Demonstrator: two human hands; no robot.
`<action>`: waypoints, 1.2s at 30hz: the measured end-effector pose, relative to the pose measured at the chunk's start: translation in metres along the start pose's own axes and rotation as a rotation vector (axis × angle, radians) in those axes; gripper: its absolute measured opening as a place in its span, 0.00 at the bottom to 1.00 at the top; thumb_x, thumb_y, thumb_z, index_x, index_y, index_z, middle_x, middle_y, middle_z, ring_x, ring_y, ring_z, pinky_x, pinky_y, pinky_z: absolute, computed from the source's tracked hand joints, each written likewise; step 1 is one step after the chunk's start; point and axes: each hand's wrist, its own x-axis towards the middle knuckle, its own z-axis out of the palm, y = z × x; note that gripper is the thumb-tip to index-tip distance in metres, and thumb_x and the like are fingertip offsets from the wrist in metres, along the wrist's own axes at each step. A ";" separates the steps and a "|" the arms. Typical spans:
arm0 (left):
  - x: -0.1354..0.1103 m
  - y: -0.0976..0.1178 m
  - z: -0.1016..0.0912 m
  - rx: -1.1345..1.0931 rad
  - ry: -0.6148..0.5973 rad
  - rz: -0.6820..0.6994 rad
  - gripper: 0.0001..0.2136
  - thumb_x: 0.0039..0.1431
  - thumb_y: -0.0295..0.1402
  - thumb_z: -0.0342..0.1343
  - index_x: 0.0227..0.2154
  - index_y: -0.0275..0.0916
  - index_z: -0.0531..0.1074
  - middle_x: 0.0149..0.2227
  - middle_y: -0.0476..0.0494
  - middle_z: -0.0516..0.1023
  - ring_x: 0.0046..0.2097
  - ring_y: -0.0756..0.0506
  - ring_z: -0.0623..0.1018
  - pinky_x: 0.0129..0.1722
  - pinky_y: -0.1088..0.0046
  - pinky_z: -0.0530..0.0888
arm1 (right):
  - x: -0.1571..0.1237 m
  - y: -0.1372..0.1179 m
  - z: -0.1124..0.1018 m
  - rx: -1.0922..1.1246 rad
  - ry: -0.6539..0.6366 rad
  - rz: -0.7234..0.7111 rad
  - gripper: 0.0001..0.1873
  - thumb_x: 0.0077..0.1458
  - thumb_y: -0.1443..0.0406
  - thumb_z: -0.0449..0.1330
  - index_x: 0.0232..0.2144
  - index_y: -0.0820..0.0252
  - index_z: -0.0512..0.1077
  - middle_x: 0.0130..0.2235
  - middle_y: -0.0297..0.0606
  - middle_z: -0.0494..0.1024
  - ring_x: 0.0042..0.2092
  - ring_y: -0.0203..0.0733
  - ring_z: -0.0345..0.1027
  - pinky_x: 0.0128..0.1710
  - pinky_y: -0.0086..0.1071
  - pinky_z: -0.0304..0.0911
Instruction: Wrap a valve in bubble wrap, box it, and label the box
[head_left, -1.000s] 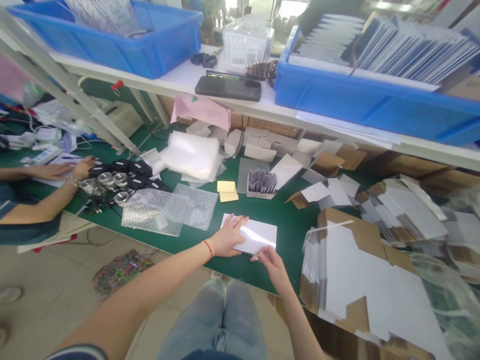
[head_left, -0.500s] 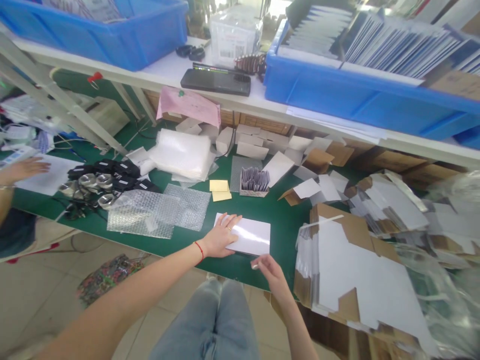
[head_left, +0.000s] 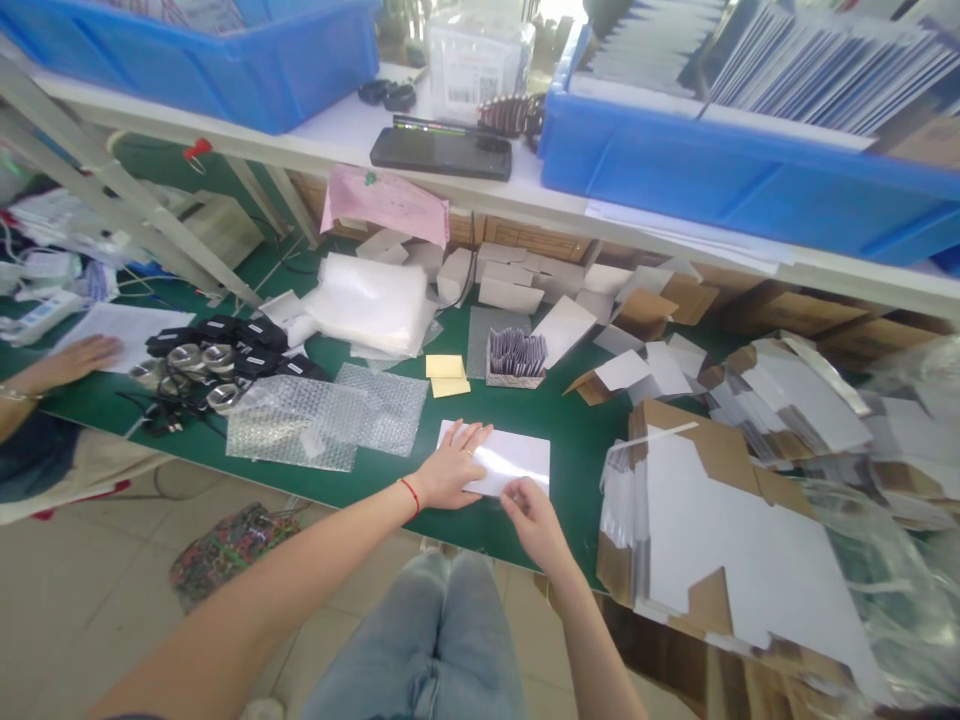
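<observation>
A flat white card [head_left: 517,455] lies on the green table [head_left: 570,450] near its front edge. My left hand [head_left: 452,468] presses flat on the card's left part, fingers spread, a red string at the wrist. My right hand [head_left: 531,515] touches the card's near edge with its fingertips; whether it pinches the edge I cannot tell. A stack of flat white and brown carton blanks [head_left: 720,540] sits just right of the card.
Bubble wrap sheets [head_left: 330,415] and black and silver parts [head_left: 210,360] lie to the left, where another person's hand [head_left: 82,355] rests on paper. Yellow notes [head_left: 448,375], a small box of sachets [head_left: 516,358] and folded cartons [head_left: 510,285] lie behind. Blue bins [head_left: 720,170] sit on the shelf.
My right hand has moved up onto the card's near edge. The other person's hand at the left shifted over the white paper. The view moved slightly.
</observation>
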 end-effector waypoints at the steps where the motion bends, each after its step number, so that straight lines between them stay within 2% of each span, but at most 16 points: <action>1: 0.000 0.000 0.000 0.002 0.001 0.001 0.12 0.50 0.40 0.69 0.32 0.38 0.80 0.74 0.30 0.50 0.71 0.22 0.55 0.69 0.36 0.47 | 0.005 -0.001 0.002 -0.026 -0.046 0.025 0.08 0.57 0.58 0.56 0.30 0.56 0.70 0.29 0.33 0.73 0.31 0.41 0.63 0.34 0.33 0.58; 3: -0.001 0.001 0.000 -0.002 0.007 -0.001 0.11 0.50 0.39 0.70 0.32 0.38 0.80 0.74 0.31 0.50 0.71 0.22 0.55 0.69 0.37 0.47 | 0.016 -0.002 0.005 -0.070 -0.106 0.068 0.06 0.55 0.62 0.56 0.29 0.56 0.70 0.27 0.32 0.73 0.29 0.41 0.64 0.33 0.33 0.57; 10: -0.001 -0.001 0.003 -0.030 0.018 0.013 0.11 0.51 0.40 0.69 0.33 0.38 0.81 0.74 0.32 0.50 0.71 0.22 0.54 0.69 0.36 0.46 | 0.030 -0.002 0.009 -0.243 -0.115 0.107 0.05 0.56 0.69 0.58 0.28 0.57 0.71 0.26 0.31 0.74 0.28 0.39 0.63 0.31 0.31 0.52; 15: -0.001 -0.001 0.002 -0.026 0.014 0.015 0.12 0.51 0.40 0.70 0.33 0.38 0.81 0.74 0.30 0.51 0.71 0.22 0.55 0.69 0.35 0.47 | 0.028 -0.007 0.011 -0.371 -0.128 0.125 0.05 0.59 0.69 0.58 0.31 0.57 0.72 0.28 0.34 0.75 0.30 0.41 0.66 0.31 0.32 0.49; 21: -0.001 0.000 0.000 -0.037 0.005 0.012 0.11 0.51 0.39 0.70 0.32 0.37 0.81 0.74 0.29 0.50 0.71 0.21 0.55 0.68 0.34 0.47 | 0.022 -0.013 0.013 -0.483 -0.112 0.116 0.04 0.60 0.69 0.58 0.33 0.56 0.73 0.28 0.34 0.74 0.30 0.41 0.63 0.31 0.32 0.46; 29: -0.001 -0.001 -0.001 -0.028 -0.001 0.009 0.11 0.51 0.39 0.69 0.33 0.37 0.80 0.73 0.28 0.51 0.71 0.21 0.55 0.68 0.34 0.47 | 0.020 -0.016 0.017 -0.514 -0.077 0.133 0.02 0.61 0.65 0.61 0.35 0.55 0.70 0.28 0.33 0.73 0.32 0.43 0.65 0.31 0.32 0.46; 31: 0.000 -0.001 -0.001 -0.030 -0.002 0.007 0.11 0.51 0.39 0.69 0.33 0.37 0.80 0.73 0.28 0.50 0.71 0.21 0.54 0.69 0.35 0.46 | 0.020 -0.014 0.010 -0.479 -0.023 0.134 0.07 0.59 0.65 0.63 0.38 0.55 0.67 0.27 0.30 0.70 0.31 0.42 0.64 0.31 0.32 0.48; 33: 0.000 -0.001 0.000 -0.029 -0.002 0.001 0.12 0.51 0.40 0.69 0.33 0.37 0.80 0.74 0.28 0.50 0.71 0.21 0.54 0.69 0.35 0.46 | 0.019 -0.010 -0.003 -0.413 0.019 0.054 0.12 0.56 0.67 0.66 0.38 0.56 0.65 0.29 0.29 0.69 0.32 0.41 0.63 0.32 0.31 0.52; 36: 0.000 -0.002 0.000 -0.024 -0.006 -0.003 0.12 0.51 0.41 0.69 0.33 0.37 0.81 0.74 0.29 0.49 0.72 0.22 0.53 0.70 0.36 0.45 | 0.015 -0.002 -0.022 -0.423 -0.069 -0.216 0.15 0.53 0.70 0.69 0.35 0.57 0.65 0.36 0.33 0.71 0.38 0.43 0.64 0.39 0.33 0.56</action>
